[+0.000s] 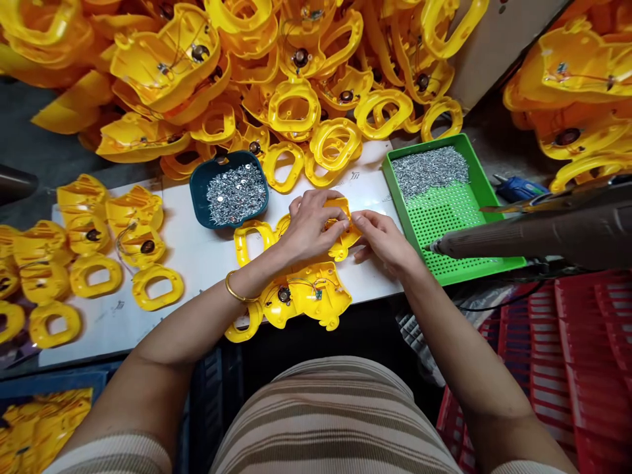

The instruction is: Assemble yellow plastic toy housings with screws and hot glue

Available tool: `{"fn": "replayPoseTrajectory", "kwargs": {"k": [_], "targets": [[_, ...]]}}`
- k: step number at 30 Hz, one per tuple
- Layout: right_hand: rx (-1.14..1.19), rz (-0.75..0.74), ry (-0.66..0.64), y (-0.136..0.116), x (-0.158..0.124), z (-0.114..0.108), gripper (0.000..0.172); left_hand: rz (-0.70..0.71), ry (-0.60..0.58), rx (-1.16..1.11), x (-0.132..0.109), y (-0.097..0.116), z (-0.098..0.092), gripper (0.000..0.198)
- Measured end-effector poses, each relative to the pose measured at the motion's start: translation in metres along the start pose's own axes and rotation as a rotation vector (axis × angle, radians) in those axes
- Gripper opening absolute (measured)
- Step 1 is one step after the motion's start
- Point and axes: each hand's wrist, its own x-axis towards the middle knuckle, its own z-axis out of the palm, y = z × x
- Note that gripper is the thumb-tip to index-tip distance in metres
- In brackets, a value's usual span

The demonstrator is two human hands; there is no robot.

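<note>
My left hand [318, 227] lies over a yellow plastic shell [340, 249], its fingers curled and thumb and fingertips pinched together; what they hold is hidden. On the shell's right edge, my right hand [382, 240] closes thumb and index finger, the other fingers bent below. A yellow ring-shaped frame [243, 245] lies left of this shell. Nearer my body is a second yellow shell [316, 296], hollow side up, with a dark round part, thin wires and a small circuit board. Another ring-shaped frame [245, 327] lies beside it, partly behind my left forearm.
A dark teal tub [195, 197] holds small metal pieces. The green tray [486, 191] holds many small screws; a dark pointed tool [518, 237] reaches over it. Yellow shells [162, 59] are heaped behind, with more at left [89, 230]. Red crates [567, 349] stand at right.
</note>
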Motion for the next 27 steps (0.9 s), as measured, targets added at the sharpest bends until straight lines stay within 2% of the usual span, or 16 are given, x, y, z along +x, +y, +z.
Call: {"fn": "replayPoseTrajectory", "kwargs": {"k": [5,10,14,18,21,24,27], "targets": [[0.077,-0.137,-0.085,0.003,0.002,0.005,0.052,0.018,0.039,0.000,-0.004,0.001,-0.003,0.015],[-0.023,-0.317,-0.003,0.007,0.009,0.003,0.058,0.073,0.116,0.006,-0.004,0.000,-0.007,0.021],[-0.196,-0.473,0.035,-0.001,0.009,-0.005,0.056,0.180,0.162,-0.056,0.003,-0.003,-0.017,0.020],[-0.469,-0.640,0.137,-0.030,-0.009,-0.014,0.045,0.319,0.154,-0.090,0.012,0.010,-0.042,0.019],[-0.693,-0.722,0.200,-0.060,-0.036,-0.012,0.042,0.374,0.198,-0.056,0.012,0.034,-0.074,0.036],[-0.699,-0.745,0.194,-0.079,-0.066,0.001,0.044,0.438,0.149,0.007,0.002,0.052,-0.102,0.057],[-0.622,-0.711,0.109,-0.073,-0.085,0.018,0.047,0.526,0.074,0.074,-0.019,0.048,-0.107,0.055]]}}
